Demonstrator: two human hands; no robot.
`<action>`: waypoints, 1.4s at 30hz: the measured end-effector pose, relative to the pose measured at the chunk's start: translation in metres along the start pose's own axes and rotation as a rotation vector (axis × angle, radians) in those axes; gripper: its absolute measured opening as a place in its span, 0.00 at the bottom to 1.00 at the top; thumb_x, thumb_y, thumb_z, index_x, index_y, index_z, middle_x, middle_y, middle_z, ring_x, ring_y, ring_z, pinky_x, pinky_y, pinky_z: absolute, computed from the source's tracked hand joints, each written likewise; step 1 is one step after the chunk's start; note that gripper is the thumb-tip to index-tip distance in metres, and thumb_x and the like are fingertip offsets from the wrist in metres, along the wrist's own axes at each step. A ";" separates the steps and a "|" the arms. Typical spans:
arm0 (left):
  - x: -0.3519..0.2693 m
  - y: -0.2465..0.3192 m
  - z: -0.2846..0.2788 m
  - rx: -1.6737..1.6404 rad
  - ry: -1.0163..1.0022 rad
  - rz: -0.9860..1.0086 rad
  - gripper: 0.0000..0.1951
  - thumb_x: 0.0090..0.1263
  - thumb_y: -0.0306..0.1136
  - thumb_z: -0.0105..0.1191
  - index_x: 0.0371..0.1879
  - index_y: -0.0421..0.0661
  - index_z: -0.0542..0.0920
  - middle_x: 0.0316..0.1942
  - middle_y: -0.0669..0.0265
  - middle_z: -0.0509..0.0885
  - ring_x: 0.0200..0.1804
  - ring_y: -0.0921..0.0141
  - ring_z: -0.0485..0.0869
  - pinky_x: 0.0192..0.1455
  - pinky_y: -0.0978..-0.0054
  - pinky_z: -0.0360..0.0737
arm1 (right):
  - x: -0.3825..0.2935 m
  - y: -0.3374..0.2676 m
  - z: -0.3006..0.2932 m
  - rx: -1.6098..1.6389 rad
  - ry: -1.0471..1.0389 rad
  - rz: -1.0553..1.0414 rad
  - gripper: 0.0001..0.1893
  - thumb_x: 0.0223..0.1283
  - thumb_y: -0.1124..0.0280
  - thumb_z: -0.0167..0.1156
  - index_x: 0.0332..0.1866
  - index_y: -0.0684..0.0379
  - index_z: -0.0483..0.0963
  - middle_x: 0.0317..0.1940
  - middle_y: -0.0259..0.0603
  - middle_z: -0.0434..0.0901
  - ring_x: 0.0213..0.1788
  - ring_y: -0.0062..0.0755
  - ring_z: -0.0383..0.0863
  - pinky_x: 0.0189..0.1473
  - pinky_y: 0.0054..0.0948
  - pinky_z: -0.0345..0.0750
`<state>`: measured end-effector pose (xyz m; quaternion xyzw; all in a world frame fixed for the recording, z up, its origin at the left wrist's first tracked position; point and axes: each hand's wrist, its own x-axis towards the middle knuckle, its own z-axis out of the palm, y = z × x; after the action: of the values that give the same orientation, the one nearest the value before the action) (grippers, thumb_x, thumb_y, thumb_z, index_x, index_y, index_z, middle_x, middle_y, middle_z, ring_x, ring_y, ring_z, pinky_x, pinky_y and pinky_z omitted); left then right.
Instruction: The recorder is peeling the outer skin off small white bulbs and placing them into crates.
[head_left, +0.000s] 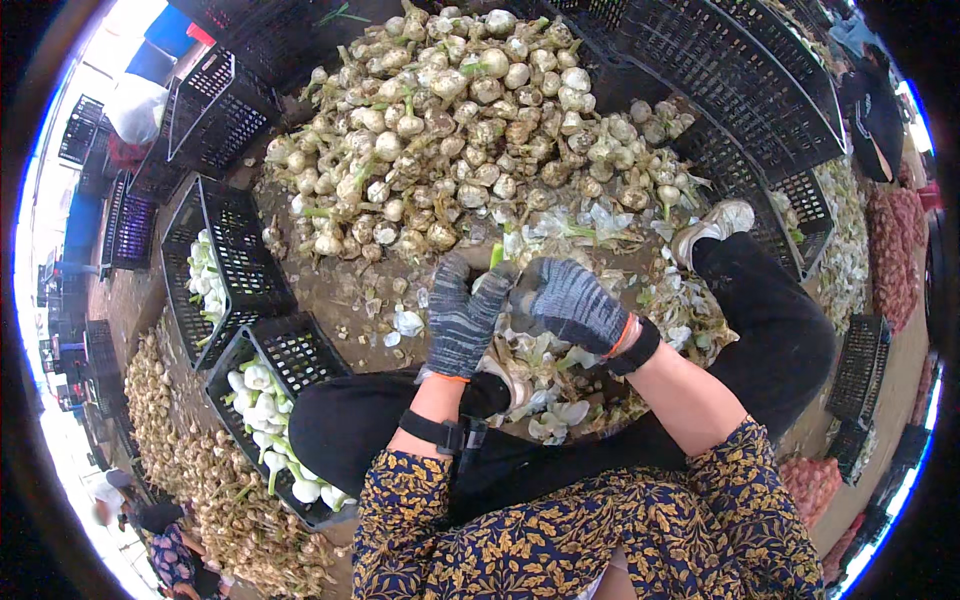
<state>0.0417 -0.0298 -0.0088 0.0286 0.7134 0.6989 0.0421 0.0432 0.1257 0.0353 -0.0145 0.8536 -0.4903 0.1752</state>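
My left hand (466, 315), in a grey striped knit glove, is closed around a garlic bulb (478, 283). Most of the bulb is hidden by the glove; its cut green stem (496, 255) sticks up past the thumb. Right beside it my right hand (574, 304), gloved alike, has its fingers curled in. Whether those fingers grip a bit of skin is hidden. Beyond both hands rises a large heap of unpeeled, soil-stained garlic bulbs (465, 127). Loose papery garlic skins (555, 420) lie on the ground below my hands and between my legs.
By my left knee stands a black plastic crate (300, 349) with clean white garlic (262, 405); another crate (244, 247) holds more. Large black crates (735, 67) flank the heap at right. Red mesh sacks (896, 255) stand farther right. Another person (176, 555) is at lower left.
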 end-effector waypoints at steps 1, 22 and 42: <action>0.001 -0.003 0.000 0.050 0.027 -0.007 0.12 0.66 0.34 0.51 0.42 0.40 0.75 0.38 0.65 0.80 0.40 0.75 0.76 0.46 0.77 0.73 | 0.000 0.002 0.001 0.034 0.034 0.015 0.14 0.44 0.61 0.59 0.26 0.64 0.76 0.20 0.51 0.77 0.26 0.44 0.79 0.32 0.35 0.75; 0.022 -0.005 -0.029 -1.103 0.553 -0.699 0.15 0.68 0.43 0.41 0.39 0.44 0.76 0.36 0.58 0.81 0.41 0.56 0.79 0.48 0.53 0.77 | -0.034 0.053 0.028 -0.135 -0.522 -0.218 0.15 0.52 0.67 0.54 0.45 0.57 0.74 0.41 0.50 0.75 0.40 0.45 0.77 0.41 0.36 0.75; 0.098 -0.077 -0.298 -0.343 0.614 -0.232 0.19 0.64 0.37 0.51 0.53 0.46 0.68 0.44 0.63 0.74 0.44 0.69 0.76 0.40 0.68 0.76 | -0.068 0.073 0.024 -0.131 -0.099 0.096 0.13 0.54 0.65 0.55 0.43 0.57 0.76 0.39 0.48 0.78 0.41 0.43 0.79 0.44 0.34 0.75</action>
<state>-0.0842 -0.3185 -0.0814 -0.2708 0.5638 0.7749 -0.0907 0.1251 0.1566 -0.0177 -0.0092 0.8737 -0.4233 0.2394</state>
